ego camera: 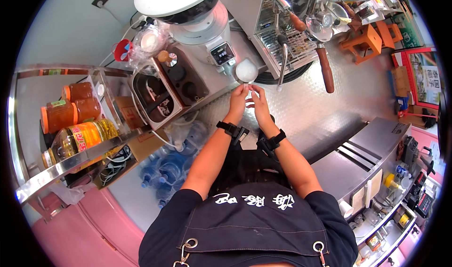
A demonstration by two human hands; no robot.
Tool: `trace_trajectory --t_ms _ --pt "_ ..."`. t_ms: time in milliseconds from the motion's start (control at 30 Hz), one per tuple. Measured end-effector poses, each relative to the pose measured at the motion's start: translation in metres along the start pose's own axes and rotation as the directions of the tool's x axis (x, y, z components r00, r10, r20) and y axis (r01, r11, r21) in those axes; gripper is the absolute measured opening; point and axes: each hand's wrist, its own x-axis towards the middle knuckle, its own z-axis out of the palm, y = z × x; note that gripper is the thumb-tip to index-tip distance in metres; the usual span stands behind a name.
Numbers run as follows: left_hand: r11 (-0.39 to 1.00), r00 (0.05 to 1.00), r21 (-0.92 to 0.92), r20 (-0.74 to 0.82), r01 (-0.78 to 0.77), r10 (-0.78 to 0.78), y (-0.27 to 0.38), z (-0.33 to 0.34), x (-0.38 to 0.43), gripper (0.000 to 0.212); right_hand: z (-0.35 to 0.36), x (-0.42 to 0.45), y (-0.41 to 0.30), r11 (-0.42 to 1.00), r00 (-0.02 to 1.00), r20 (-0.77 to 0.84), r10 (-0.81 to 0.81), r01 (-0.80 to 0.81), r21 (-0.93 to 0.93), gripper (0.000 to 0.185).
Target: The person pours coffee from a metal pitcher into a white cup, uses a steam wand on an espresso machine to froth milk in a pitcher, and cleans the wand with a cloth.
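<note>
In the head view, my left hand (239, 104) pinches the short handle of a small pale round cup (246, 70) between thumb and fingertips. My right hand (260, 106) is close beside it, fingers curved and apart. Its fingertips come near the handle; whether they touch it is hard to see. The cup is held just in front of an electric coffee grinder (201, 32), which has a wide white top and a small lit display (222, 53). What the cup contains cannot be made out.
An espresso machine (282, 30) with wooden-handled portafilters (325, 69) stands to the right. Left of the grinder is a steel knock-box unit (155, 97) with a wooden-handled tamper (166, 57). A metal shelf (81, 154) carries jars and an oil bottle (83, 140). Orange stools (363, 42) stand farther right.
</note>
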Motion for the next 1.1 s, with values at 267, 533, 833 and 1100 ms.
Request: trace_trajectory --t_ms 267,533,833,1100 --pt "0.927 0.992 0.362 -0.041 -0.096 0.119 0.001 -0.005 0.0 0.025 0.011 0.02 0.005 0.985 0.997 -0.055 0.059 -0.049 0.166 0.027" --pt "0.402 0.978 0.894 0.152 -0.197 0.142 0.06 -0.029 -0.028 0.03 0.039 0.031 0.017 0.987 0.995 -0.094 0.017 -0.002 0.161 0.023" --pt "0.533 0.919 0.751 0.287 -0.391 0.27 0.06 -0.109 -0.08 0.027 0.031 0.023 0.033 0.982 0.949 -0.29 -0.119 0.156 0.109 0.034" --pt "0.709 0.938 0.637 0.332 -0.302 0.101 0.049 -0.128 -0.126 0.025 -0.028 -0.066 0.019 0.964 0.932 -0.249 -0.263 0.261 -0.04 0.037"
